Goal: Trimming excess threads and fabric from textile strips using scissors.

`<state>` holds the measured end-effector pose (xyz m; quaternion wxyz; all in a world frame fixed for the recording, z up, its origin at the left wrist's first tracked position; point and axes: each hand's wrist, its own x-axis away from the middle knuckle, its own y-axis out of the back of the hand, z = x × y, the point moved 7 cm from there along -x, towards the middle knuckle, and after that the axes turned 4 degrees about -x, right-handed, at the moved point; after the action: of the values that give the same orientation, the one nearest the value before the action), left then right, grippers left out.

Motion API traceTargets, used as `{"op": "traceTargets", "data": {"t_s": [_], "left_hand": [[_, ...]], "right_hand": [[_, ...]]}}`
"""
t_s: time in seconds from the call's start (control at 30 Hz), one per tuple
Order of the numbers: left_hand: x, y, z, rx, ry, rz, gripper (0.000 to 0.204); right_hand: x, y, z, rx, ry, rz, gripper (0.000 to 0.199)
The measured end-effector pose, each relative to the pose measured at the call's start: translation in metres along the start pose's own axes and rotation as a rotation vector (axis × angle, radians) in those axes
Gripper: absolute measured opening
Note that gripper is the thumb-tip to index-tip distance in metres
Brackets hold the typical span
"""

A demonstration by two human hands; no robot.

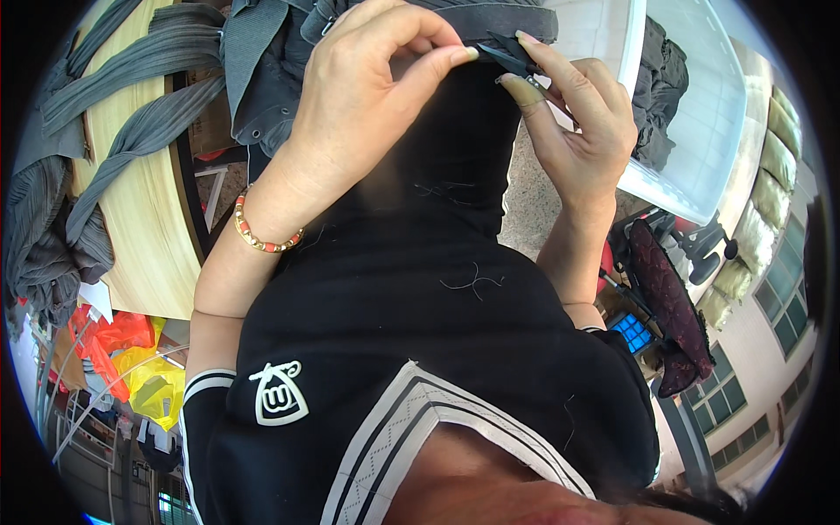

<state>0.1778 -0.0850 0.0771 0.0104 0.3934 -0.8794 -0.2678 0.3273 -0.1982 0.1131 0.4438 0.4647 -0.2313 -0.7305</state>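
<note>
In my right hand (586, 114) is a small pair of dark thread snips (510, 59), gripped between thumb and fingers with the blades pointing left. My left hand (376, 83) is closed in a pinch, its thumb and forefinger tips right at the snips' blade ends. What the pinch holds is too small to make out. Dark grey garments (262, 79) lie beyond and beside my left hand. A grey fabric band (516, 19) stretches behind the snips at the top.
Grey ribbed fabric strips (140, 66) drape across a light wooden board (144, 236) at left. At right stands a white plastic bin (700, 184) containing dark cloth (661, 87). Red and yellow plastic bags (144, 367) sit lower left; a dark red patterned seat (665, 297) is at right.
</note>
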Motion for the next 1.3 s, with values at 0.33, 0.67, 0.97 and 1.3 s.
{"op": "traceTargets", "data": {"t_s": [0.33, 0.67, 0.97, 1.3], "left_hand": [[0.003, -0.003, 0.007, 0.141, 0.079, 0.029, 0.007], [0.001, 0.001, -0.014, -0.177, -0.172, -0.095, 0.024], [0.002, -0.002, -0.012, -0.207, -0.202, -0.046, 0.012], [0.003, -0.003, 0.000, 0.137, -0.015, 0.035, 0.009]], "right_hand": [[-0.001, -0.001, 0.004, 0.046, 0.032, 0.021, 0.044], [0.003, 0.002, 0.000, 0.027, -0.001, -0.003, 0.042], [0.005, 0.003, -0.003, 0.014, -0.011, -0.005, 0.043], [0.013, 0.003, -0.002, 0.030, 0.003, 0.014, 0.047]]}}
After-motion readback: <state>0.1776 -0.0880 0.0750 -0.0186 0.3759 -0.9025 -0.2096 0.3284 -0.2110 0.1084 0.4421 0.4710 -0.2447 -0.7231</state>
